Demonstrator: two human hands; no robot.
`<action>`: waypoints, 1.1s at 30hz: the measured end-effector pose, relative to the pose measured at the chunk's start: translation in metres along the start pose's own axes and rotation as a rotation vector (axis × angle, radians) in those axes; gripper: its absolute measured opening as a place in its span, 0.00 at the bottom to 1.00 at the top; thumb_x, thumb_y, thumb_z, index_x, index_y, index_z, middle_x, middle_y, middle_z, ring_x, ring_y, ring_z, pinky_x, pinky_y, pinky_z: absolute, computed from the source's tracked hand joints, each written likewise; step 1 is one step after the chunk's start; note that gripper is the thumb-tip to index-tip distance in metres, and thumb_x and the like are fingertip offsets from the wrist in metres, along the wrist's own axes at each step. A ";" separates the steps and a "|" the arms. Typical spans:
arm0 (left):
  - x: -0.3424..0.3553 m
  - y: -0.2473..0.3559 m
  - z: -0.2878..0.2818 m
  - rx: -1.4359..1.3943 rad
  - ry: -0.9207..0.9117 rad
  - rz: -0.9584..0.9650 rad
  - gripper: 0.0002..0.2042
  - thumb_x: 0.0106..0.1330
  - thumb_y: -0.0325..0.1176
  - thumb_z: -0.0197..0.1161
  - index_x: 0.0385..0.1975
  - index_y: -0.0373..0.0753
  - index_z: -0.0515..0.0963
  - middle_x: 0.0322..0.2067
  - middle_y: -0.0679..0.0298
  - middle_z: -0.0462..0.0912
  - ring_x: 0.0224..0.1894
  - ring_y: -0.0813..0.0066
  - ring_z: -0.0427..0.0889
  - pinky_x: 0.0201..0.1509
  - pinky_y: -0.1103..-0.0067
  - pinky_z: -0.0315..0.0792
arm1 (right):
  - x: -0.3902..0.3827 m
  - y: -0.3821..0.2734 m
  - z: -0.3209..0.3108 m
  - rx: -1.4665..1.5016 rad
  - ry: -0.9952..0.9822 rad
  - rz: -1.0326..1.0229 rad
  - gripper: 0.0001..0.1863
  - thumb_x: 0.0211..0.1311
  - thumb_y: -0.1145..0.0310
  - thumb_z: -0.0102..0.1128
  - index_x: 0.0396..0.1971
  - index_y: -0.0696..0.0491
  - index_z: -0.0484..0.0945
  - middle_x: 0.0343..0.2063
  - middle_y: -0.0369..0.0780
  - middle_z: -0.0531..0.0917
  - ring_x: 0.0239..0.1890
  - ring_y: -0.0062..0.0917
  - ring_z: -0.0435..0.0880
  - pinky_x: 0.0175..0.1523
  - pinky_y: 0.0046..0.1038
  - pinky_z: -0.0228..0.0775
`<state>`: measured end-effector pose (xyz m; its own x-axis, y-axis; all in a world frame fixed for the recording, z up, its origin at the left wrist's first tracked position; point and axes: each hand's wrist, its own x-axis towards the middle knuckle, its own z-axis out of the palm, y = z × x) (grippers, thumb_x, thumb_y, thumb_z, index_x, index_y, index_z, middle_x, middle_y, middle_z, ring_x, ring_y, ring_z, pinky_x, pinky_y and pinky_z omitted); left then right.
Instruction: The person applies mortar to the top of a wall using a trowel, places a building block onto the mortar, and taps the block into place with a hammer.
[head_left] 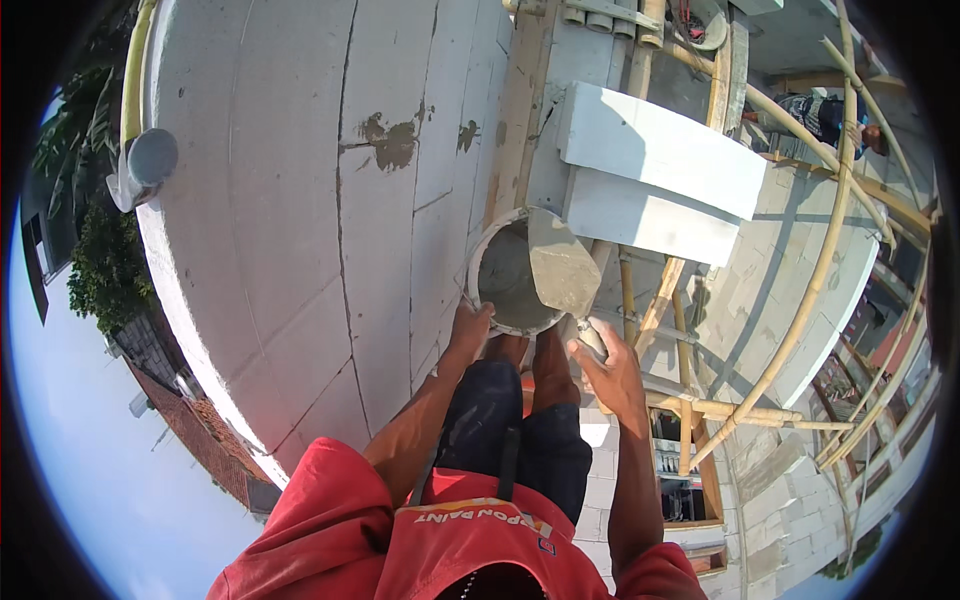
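My left hand grips the near left rim of a round bucket smeared with grey mortar. Wet mortar shows inside it. In my right hand is the handle of a trowel, fingers wrapped round it. The trowel's broad blade is coated in mortar and overlaps the bucket's right rim in this view. Whether blade and rim touch, I cannot tell.
A tall wall of pale blocks with mortar joints rises at my left. Light blocks are stacked ahead to the right. Bamboo poles form scaffolding on the right, where another person is at the far side. A grey pipe end sits on the wall's edge.
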<state>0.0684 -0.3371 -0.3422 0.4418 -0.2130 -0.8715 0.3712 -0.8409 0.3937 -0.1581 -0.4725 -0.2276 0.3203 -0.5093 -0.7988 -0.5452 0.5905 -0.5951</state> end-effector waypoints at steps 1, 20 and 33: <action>-0.025 0.016 -0.003 0.014 -0.025 -0.010 0.26 0.65 0.26 0.62 0.63 0.26 0.68 0.50 0.51 0.80 0.52 0.64 0.80 0.59 0.72 0.73 | -0.028 0.004 -0.017 -0.143 -0.026 -0.040 0.29 0.66 0.54 0.68 0.56 0.61 0.77 0.31 0.48 0.86 0.21 0.29 0.83 0.32 0.33 0.77; -0.264 0.101 -0.032 -0.035 -0.242 0.508 0.37 0.67 0.24 0.55 0.78 0.46 0.55 0.47 0.60 0.79 0.43 0.73 0.76 0.53 0.75 0.74 | -0.227 -0.087 -0.067 -0.282 0.007 -0.037 0.26 0.65 0.52 0.69 0.56 0.54 0.77 0.28 0.36 0.80 0.20 0.18 0.77 0.26 0.24 0.71; -0.248 0.127 -0.062 -0.324 -0.152 0.179 0.32 0.66 0.24 0.55 0.74 0.37 0.62 0.42 0.60 0.81 0.39 0.73 0.77 0.47 0.74 0.73 | -0.226 -0.186 -0.056 -0.102 -0.134 0.081 0.25 0.71 0.52 0.63 0.54 0.57 0.78 0.25 0.34 0.77 0.21 0.18 0.76 0.27 0.24 0.69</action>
<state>0.0567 -0.3607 -0.0583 0.4057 -0.4338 -0.8045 0.5482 -0.5889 0.5939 -0.1725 -0.5024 0.0682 0.3692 -0.3708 -0.8522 -0.6467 0.5561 -0.5221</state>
